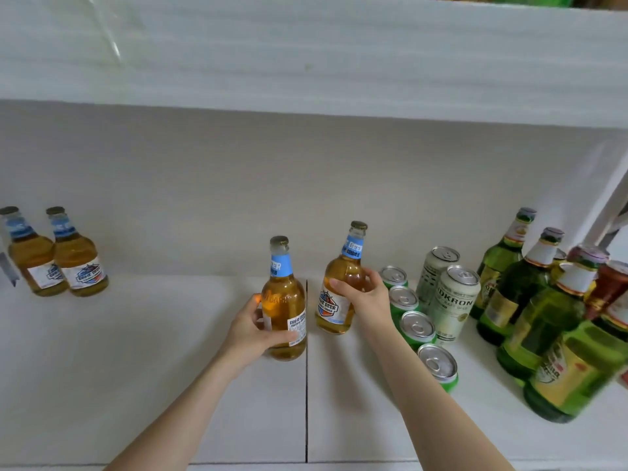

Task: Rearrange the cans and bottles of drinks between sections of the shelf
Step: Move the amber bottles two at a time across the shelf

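Two amber beer bottles with blue neck labels stand near the dark seam [307, 368] that splits the white shelf into sections. My left hand [253, 329] grips the left amber bottle [284, 300], which is just left of the seam. My right hand [365, 295] grips the right amber bottle [341, 283], just right of the seam. Two more amber bottles [56, 263] stand at the far left of the left section.
In the right section stand a row of green cans [416, 326], two pale tall cans [453, 300] and several green glass bottles [543, 321], with a red can [610, 287] at the far right. A white upper shelf [306, 62] hangs overhead.
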Demonstrator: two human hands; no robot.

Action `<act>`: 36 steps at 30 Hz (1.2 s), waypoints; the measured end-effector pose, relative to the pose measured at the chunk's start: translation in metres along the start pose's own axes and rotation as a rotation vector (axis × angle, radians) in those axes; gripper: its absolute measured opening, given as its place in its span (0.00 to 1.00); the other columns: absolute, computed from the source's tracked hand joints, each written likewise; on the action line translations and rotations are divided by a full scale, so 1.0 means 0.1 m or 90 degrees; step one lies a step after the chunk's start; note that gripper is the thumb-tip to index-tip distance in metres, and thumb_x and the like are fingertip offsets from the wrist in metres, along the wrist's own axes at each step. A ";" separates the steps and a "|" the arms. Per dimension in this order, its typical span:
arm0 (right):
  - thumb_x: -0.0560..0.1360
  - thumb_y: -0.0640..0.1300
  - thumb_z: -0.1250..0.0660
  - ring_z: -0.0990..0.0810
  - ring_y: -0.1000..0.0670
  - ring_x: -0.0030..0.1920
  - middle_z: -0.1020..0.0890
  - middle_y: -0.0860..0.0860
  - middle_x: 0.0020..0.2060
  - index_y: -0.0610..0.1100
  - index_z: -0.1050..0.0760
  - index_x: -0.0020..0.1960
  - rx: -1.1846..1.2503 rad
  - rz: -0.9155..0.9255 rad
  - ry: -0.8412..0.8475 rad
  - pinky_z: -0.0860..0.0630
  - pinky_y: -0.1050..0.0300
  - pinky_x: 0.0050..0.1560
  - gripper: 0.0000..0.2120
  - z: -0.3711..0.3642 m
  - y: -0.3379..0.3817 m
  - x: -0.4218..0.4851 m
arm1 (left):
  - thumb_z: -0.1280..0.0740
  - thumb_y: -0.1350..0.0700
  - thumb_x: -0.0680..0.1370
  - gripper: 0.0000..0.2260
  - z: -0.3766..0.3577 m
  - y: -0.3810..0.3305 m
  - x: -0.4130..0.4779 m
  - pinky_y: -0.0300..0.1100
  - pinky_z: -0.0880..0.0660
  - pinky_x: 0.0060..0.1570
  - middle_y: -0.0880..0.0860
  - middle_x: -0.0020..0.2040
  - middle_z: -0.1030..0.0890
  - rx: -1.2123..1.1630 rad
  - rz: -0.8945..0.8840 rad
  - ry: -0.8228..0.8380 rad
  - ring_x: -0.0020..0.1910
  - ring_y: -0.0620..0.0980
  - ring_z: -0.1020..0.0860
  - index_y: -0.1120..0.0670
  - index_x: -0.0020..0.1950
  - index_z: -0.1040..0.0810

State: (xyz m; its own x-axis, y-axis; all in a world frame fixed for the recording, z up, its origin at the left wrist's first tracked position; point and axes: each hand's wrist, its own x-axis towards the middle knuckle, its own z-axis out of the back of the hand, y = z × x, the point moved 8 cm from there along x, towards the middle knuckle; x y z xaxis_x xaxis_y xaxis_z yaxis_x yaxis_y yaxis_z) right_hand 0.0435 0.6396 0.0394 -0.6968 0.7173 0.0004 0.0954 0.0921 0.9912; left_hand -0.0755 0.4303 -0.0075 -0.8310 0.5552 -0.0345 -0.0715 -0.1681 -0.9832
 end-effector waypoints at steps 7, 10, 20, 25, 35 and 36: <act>0.64 0.41 0.19 0.19 0.52 0.54 0.20 0.49 0.58 0.45 0.31 0.69 0.007 0.024 0.004 0.20 0.57 0.49 0.37 -0.12 -0.21 0.31 | 0.15 0.47 0.49 0.38 0.03 0.17 0.29 0.56 0.20 0.56 0.48 0.54 0.15 0.004 -0.018 -0.028 0.54 0.49 0.17 0.40 0.57 0.23; 0.64 0.40 0.19 0.20 0.53 0.53 0.21 0.51 0.58 0.46 0.31 0.68 0.006 0.026 0.002 0.21 0.54 0.52 0.37 -0.15 -0.31 0.40 | 0.15 0.48 0.49 0.37 0.06 0.21 0.37 0.56 0.20 0.56 0.48 0.53 0.15 0.009 -0.028 -0.031 0.54 0.50 0.17 0.40 0.56 0.23; 0.64 0.41 0.18 0.20 0.50 0.58 0.21 0.51 0.60 0.53 0.31 0.65 -0.014 0.053 0.020 0.21 0.51 0.57 0.35 -0.21 -0.53 0.62 | 0.16 0.49 0.50 0.36 0.05 0.27 0.49 0.50 0.19 0.54 0.47 0.53 0.15 0.006 -0.049 -0.011 0.53 0.48 0.16 0.43 0.56 0.23; 0.63 0.45 0.18 0.21 0.48 0.60 0.21 0.50 0.62 0.53 0.32 0.68 -0.025 0.043 0.033 0.22 0.48 0.59 0.38 -0.19 -0.59 0.67 | 0.15 0.57 0.55 0.32 0.02 0.28 0.48 0.42 0.20 0.49 0.47 0.52 0.15 -0.015 -0.054 0.003 0.53 0.47 0.16 0.43 0.55 0.23; 0.64 0.51 0.19 0.24 0.50 0.62 0.23 0.51 0.61 0.51 0.31 0.70 -0.062 0.047 -0.102 0.25 0.50 0.62 0.39 0.16 -0.57 0.36 | 0.15 0.50 0.48 0.39 -0.01 0.39 0.43 0.53 0.20 0.57 0.50 0.55 0.15 -0.051 -0.022 0.012 0.55 0.50 0.17 0.49 0.57 0.23; 0.64 0.50 0.19 0.23 0.51 0.61 0.22 0.51 0.59 0.51 0.30 0.67 -0.061 0.069 -0.118 0.25 0.51 0.62 0.35 0.19 -0.53 0.28 | 0.15 0.50 0.48 0.39 -0.02 0.39 0.41 0.53 0.20 0.57 0.50 0.55 0.15 -0.047 -0.021 0.019 0.55 0.50 0.17 0.49 0.57 0.23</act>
State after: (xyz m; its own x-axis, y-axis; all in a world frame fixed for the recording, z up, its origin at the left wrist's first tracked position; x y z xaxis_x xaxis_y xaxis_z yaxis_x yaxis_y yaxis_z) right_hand 0.0330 0.6678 -0.0154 -0.5430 0.8347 0.0916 0.0879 -0.0519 0.9948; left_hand -0.1111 0.4487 -0.0473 -0.8122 0.5833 -0.0060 -0.0566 -0.0890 -0.9944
